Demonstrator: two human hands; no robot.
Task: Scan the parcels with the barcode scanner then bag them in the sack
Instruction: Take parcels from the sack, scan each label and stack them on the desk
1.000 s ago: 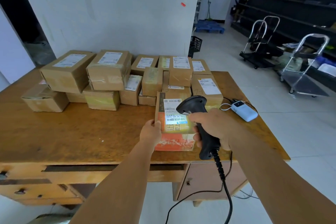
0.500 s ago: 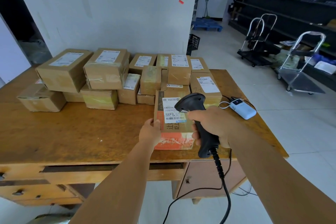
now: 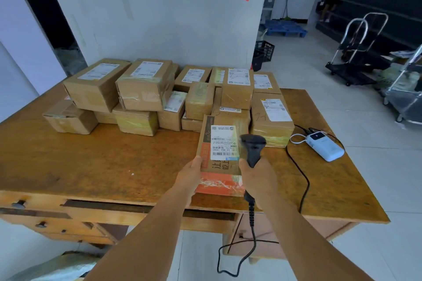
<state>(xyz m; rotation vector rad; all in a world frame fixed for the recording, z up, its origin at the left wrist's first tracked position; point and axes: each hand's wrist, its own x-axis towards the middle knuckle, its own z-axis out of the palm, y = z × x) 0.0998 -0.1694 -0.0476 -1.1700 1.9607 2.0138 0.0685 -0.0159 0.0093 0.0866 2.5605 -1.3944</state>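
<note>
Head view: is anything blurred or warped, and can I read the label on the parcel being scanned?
Head view: scanner head is motion-blurred; the label on the held parcel is fairly sharp, barcode visible, text too small to read; wide-angle bends the table edges; daylight is soft, no glare on the label.

White wall (image 3: 159,18), pale tiled floor (image 3: 342,121), perhaps dark shelving (image 3: 376,2) behind.

Even, bright daylight, seemingly from the right rear of the room; soft, weak shadows under the parcels (image 3: 146,89) on the table (image 3: 91,162). Mild glare on tape wrap and on the floor tiles (image 3: 342,102). Scanner head (image 3: 252,141) motion-blurred. Wide-angle bending at edges; corners soft, dark doorway (image 3: 45,7) underexposed.
</note>
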